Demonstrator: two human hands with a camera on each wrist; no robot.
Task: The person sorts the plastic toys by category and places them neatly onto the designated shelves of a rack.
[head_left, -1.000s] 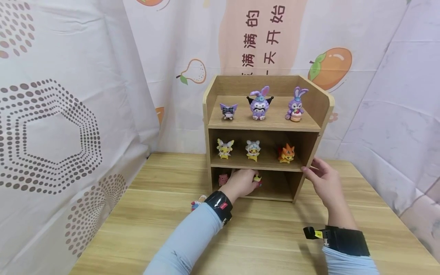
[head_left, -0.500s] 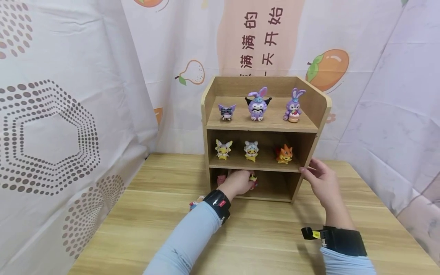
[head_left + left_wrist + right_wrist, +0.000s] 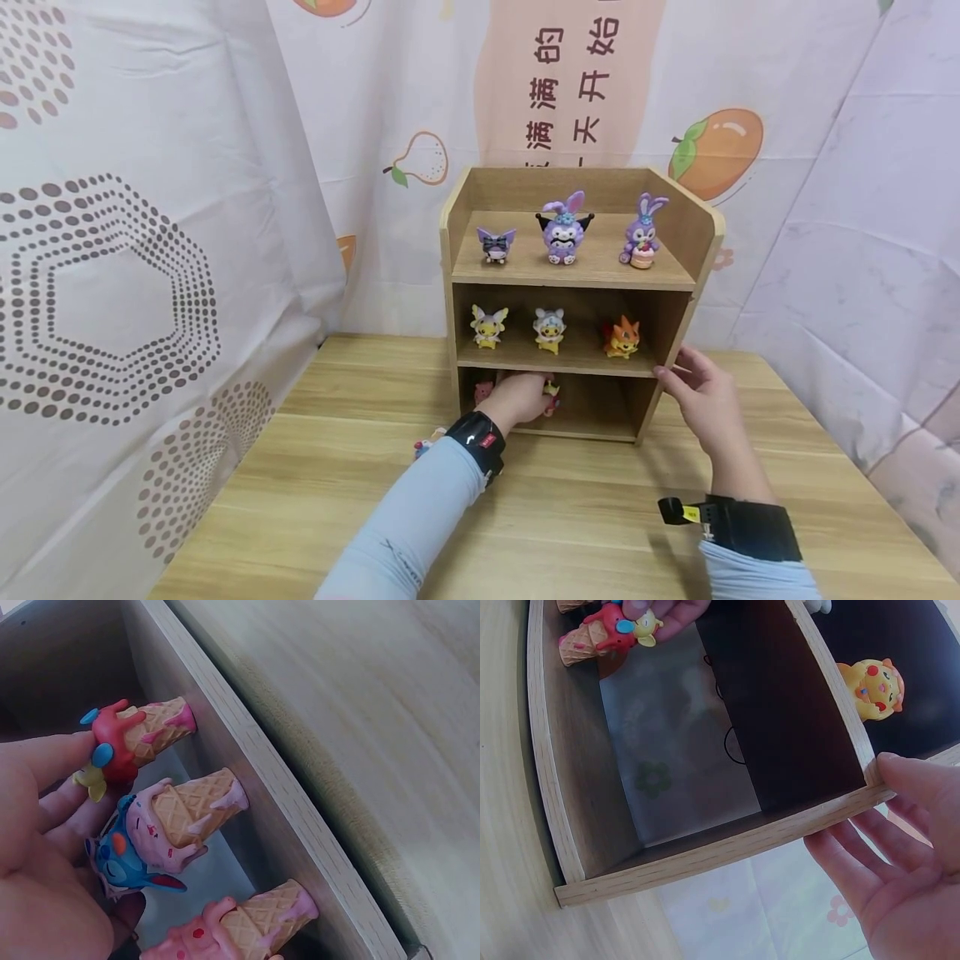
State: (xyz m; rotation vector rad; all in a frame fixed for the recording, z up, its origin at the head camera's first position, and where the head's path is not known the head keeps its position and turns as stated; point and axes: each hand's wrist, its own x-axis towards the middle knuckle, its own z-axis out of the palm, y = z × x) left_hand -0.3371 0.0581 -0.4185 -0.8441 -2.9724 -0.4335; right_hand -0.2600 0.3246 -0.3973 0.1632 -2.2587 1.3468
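Note:
My left hand [image 3: 517, 398] reaches into the lowest compartment of a wooden display shelf [image 3: 684, 229]. Its thumb and finger pinch a red figurine [image 3: 116, 742] with blue ears and a yellow head on an ice-cream cone base. Beside it in the left wrist view are a blue figurine [image 3: 124, 859] on a pink-dripped cone and a pink figurine [image 3: 195, 937] on another cone. All the cones stand just behind the front lip. My right hand [image 3: 705, 396] grips the shelf's right side panel, thumb on the front edge, fingers behind the outer face.
Purple figurines [image 3: 562, 237] stand on the top level, with yellow [image 3: 489, 327] and orange [image 3: 622, 337] ones on the middle level. Another small figurine [image 3: 426, 443] lies on the wooden table [image 3: 570, 508], left of my left wrist. A patterned curtain [image 3: 390, 250] hangs behind.
My left hand and the red figurine have shifted slightly left inside the lowest compartment. The right hand keeps its hold on the side panel.

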